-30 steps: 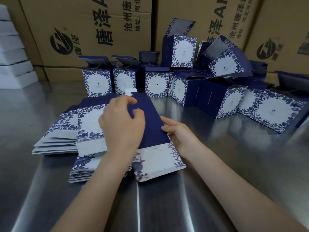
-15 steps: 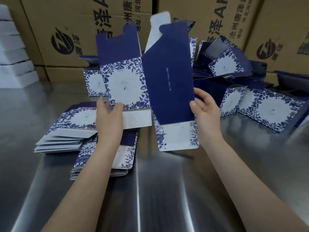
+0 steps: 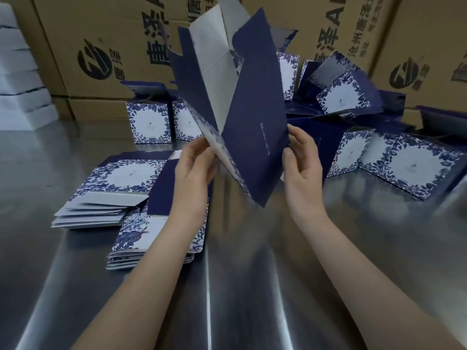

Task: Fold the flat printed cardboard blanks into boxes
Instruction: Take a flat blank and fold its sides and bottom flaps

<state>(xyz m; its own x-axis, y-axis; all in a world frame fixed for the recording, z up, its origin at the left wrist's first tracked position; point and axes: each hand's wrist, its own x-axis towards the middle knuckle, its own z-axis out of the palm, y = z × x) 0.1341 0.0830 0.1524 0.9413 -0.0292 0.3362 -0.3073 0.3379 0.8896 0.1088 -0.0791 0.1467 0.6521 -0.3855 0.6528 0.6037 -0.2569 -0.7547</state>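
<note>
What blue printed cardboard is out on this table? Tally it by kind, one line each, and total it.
Held blank, gripped by left hand and right hand: 1
Stacks of flat blanks: 2
Folded boxes with a floral face showing: 7, others possibly hidden
Total: 10

L hand, R hand bare; forearms bare, slim.
</note>
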